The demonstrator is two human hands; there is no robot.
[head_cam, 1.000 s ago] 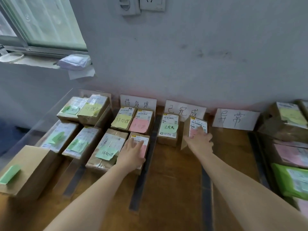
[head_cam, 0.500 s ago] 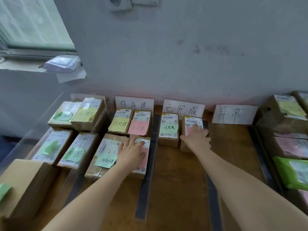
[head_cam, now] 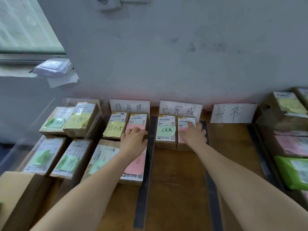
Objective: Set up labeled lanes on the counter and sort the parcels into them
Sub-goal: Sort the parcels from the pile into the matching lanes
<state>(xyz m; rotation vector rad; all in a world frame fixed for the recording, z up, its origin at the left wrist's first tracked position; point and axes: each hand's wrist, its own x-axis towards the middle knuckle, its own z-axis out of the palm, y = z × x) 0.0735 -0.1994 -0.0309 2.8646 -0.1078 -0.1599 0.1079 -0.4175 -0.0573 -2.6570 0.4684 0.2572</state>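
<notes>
Brown cardboard parcels sit in lanes on a wooden tabletop [head_cam: 180,180]. Dark tape strips [head_cam: 145,180] run toward a grey wall and mark off the lanes. White paper signs with handwritten Chinese characters lean on the wall, one at the head of each lane: a 待处理 sign [head_cam: 129,106], a 已完成 sign [head_cam: 179,110] and a 异常 sign [head_cam: 231,113].

Two bare arms reach forward, with the hands well apart. The left hand [head_cam: 133,140] rests on the pink-note parcel [head_cam: 138,120] in the back row below the 待处理 sign, with its fingers bent down onto the note. I cannot tell whether they grip the box. Just left of it, touching, is a yellow-note parcel [head_cam: 115,127].

The right hand [head_cam: 193,135] lies flat, fingers straight, on the labelled parcel [head_cam: 185,121] below the 已完成 sign. That parcel stands against a green-note parcel [head_cam: 165,130] on its left.

In the far-left lane, four more boxes [head_cam: 50,152] with green and yellow notes sit behind a clear panel [head_cam: 30,127]. At the right edge is a pile of parcels [head_cam: 283,112], and nearer the viewer a green bag [head_cam: 293,172].
</notes>
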